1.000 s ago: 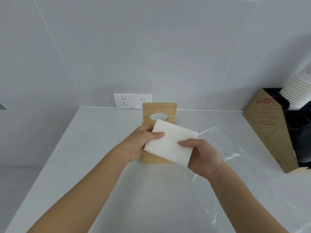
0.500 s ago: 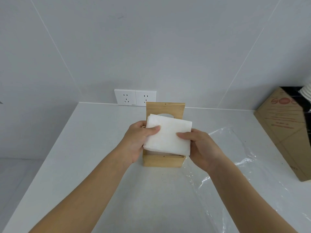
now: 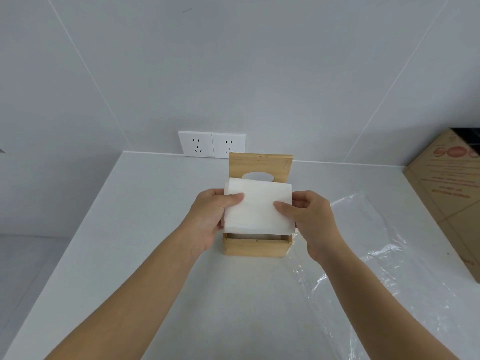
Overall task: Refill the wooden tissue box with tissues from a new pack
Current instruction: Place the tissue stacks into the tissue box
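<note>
One white counter [image 3: 130, 255] carries one clear plastic wrapper [image 3: 376, 255], one brown carton [image 3: 446, 193] at the right edge, and one wooden tissue box [image 3: 255, 246] with its oval-holed lid [image 3: 260, 166] raised upright. One white, squared tissue stack [image 3: 258, 206] sits over the open box, clasped by left hand [image 3: 207, 219] and right hand [image 3: 315, 220], thumbs on top. Two wall sockets [image 3: 211, 144] sit behind.

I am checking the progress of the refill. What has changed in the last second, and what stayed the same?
The tissue stack, tilted a second ago, has been turned square and brought over the open wooden box. The left hand and right hand keep gripping its two sides. The raised lid and the plastic wrapper on the counter have not moved.
</note>
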Demonstrator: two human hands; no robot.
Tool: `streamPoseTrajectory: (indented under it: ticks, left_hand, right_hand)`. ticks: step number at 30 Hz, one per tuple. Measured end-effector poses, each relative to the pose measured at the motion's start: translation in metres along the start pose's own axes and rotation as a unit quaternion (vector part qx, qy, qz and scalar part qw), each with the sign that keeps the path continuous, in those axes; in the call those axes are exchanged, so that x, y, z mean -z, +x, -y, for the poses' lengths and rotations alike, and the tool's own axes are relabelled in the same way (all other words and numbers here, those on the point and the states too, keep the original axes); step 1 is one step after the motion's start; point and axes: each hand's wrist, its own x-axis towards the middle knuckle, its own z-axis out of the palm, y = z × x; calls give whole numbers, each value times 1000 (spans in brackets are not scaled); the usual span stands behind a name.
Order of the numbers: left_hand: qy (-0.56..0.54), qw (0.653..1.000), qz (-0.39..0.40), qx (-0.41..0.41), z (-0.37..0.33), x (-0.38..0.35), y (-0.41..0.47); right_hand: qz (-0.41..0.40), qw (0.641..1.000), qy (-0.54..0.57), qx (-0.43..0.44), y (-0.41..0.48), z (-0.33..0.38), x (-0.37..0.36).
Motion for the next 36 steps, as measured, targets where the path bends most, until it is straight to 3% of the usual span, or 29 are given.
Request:
streamPoseTrajectory:
  ticks: [18, 27, 31, 36]
  left_hand:
    - [189, 976, -35, -100, 2, 4, 6]
    - [313, 934, -83, -148, 7, 1, 8]
    - [377, 899, -121, -187, 10, -2, 12]
    - [405, 885, -121, -197, 14, -5, 14]
  right_hand:
    - [-28, 973, -223, 51, -2, -3, -8]
    - [-68, 923, -351, 140, 0, -7, -12]
    - [-82, 884, -416, 198, 0, -10, -14]
    - [-77, 833, -497, 230, 4, -11, -20]
